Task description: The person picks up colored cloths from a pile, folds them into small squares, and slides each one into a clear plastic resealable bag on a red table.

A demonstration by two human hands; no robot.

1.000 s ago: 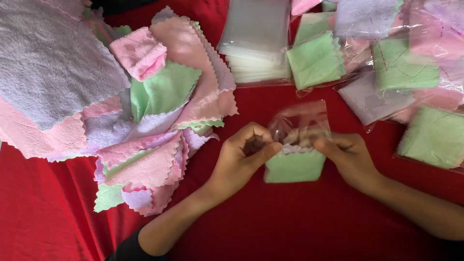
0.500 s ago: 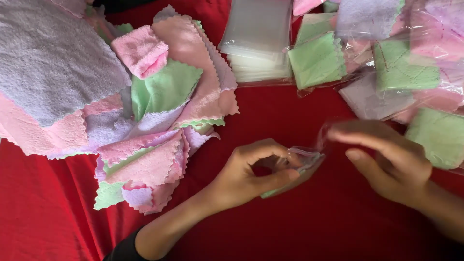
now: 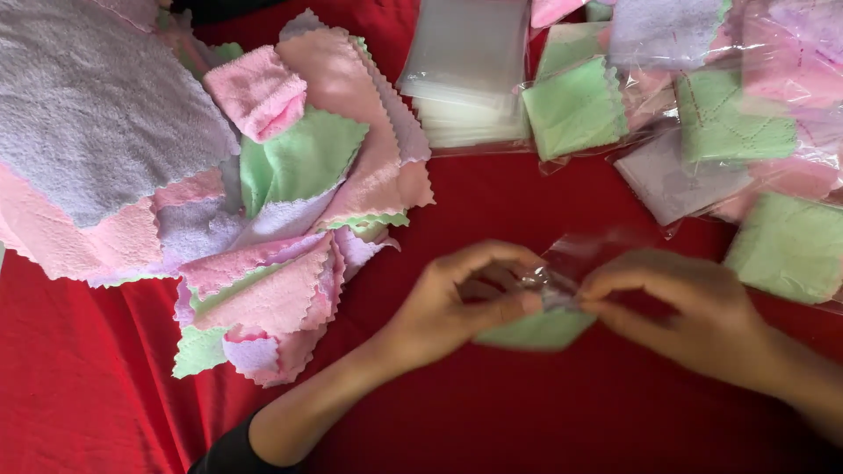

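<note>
Both hands pinch one clear bag's mouth: left hand point(image 3: 457, 303), right hand point(image 3: 680, 307). Best keep the green cloth point(image 3: 537, 331) flat while sealing evenly.

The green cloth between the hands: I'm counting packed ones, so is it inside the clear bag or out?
Cannot tell. The small green cloth shows below the crinkled clear plastic bag both hands pinch; motion blur hides whether it is inside.

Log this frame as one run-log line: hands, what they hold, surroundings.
left hand and right hand: pinch clear plastic bag over folded green cloth | left: loose pastel cloth pile | surface: red tablecloth
</note>
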